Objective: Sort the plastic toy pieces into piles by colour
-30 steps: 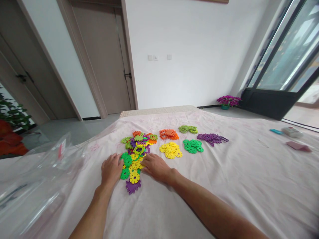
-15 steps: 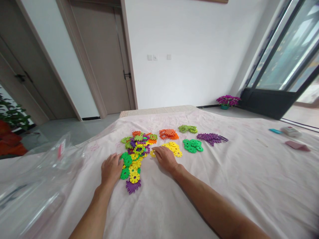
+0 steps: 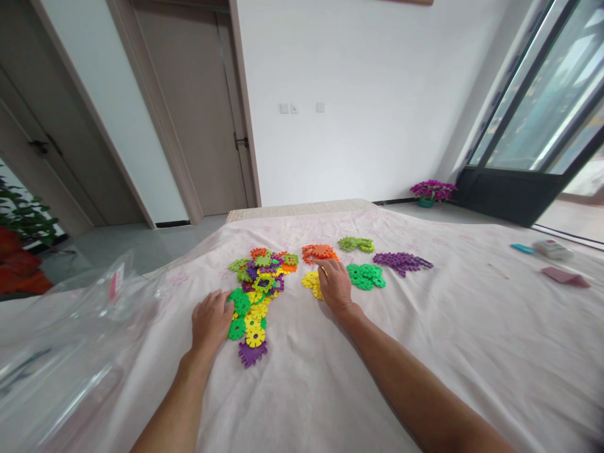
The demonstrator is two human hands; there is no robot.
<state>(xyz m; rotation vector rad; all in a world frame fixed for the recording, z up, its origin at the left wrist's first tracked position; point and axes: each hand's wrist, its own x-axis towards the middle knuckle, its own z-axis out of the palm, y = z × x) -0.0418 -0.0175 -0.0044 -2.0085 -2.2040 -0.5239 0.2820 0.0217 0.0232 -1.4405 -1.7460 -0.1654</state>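
Note:
A mixed heap of notched plastic building pieces [image 3: 264, 283] in green, yellow, purple and orange spreads across the cloth. At its left edge my left hand [image 3: 211, 319] rests palm down, fingers loosely stretched and touching the green discs [image 3: 240, 302]. My right hand [image 3: 336, 286] is over the yellow disc pile [image 3: 311, 281] and covers its right part. Its fingers are bent together, with the thin edge of a yellow disc [image 3: 324, 270] showing at them. Behind the fingers lies an orange pile [image 3: 318, 251]; a green disc pile [image 3: 365, 276] lies just right of the hand.
Farther back are a light-green pile [image 3: 356, 244] and a purple pile [image 3: 402, 263]. Clear plastic packaging [image 3: 80, 340] covers the left side. A folded pink cloth [image 3: 565, 277], a white packet [image 3: 552, 250] and a blue item [image 3: 522, 248] lie at the far right.
My right hand has moved right, from the heap's edge to the yellow pile. The single yellow disc that lay under its fingers has left that spot. My left hand stays put.

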